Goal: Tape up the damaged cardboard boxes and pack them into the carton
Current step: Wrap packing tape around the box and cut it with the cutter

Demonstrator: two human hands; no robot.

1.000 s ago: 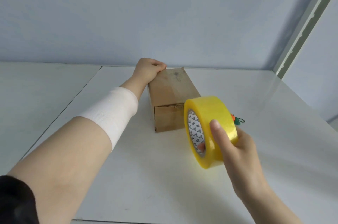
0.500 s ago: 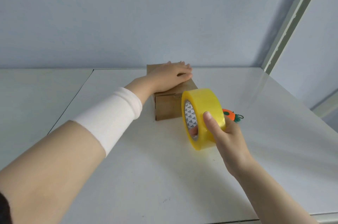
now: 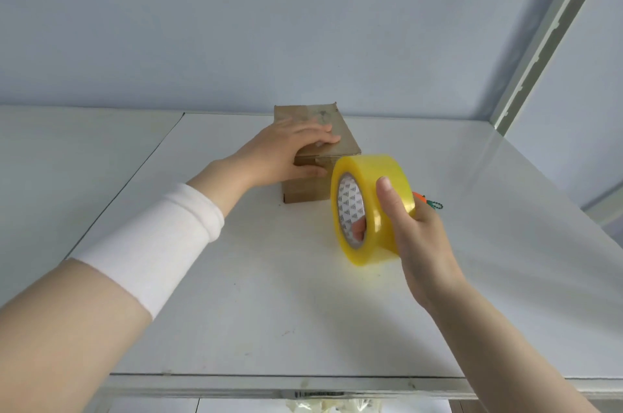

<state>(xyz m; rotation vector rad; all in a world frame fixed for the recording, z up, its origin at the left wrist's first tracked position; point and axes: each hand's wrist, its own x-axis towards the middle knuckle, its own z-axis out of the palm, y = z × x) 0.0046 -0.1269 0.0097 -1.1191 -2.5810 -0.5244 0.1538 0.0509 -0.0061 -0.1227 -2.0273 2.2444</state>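
Observation:
A small brown cardboard box (image 3: 340,143) lies on the white table (image 3: 256,294), near the back wall. My left hand (image 3: 286,153) holds its near top edge, fingers laid across the top and thumb on the front face. My right hand (image 3: 418,237) grips a roll of yellow clear tape (image 3: 374,200) held on edge just right of the box's front. The thumb lies on the roll's outer face and a fingertip shows through the core. The carton is not in view.
A small orange item with a green bead chain (image 3: 435,206) peeks out behind the tape roll. A white slotted upright (image 3: 539,41) rises at the back right. A seam (image 3: 151,156) divides the table at the left, and its front edge (image 3: 303,382) runs close below.
My left hand slid from the box's far end toward its near end. The tape roll in my right hand moved slightly closer to the box.

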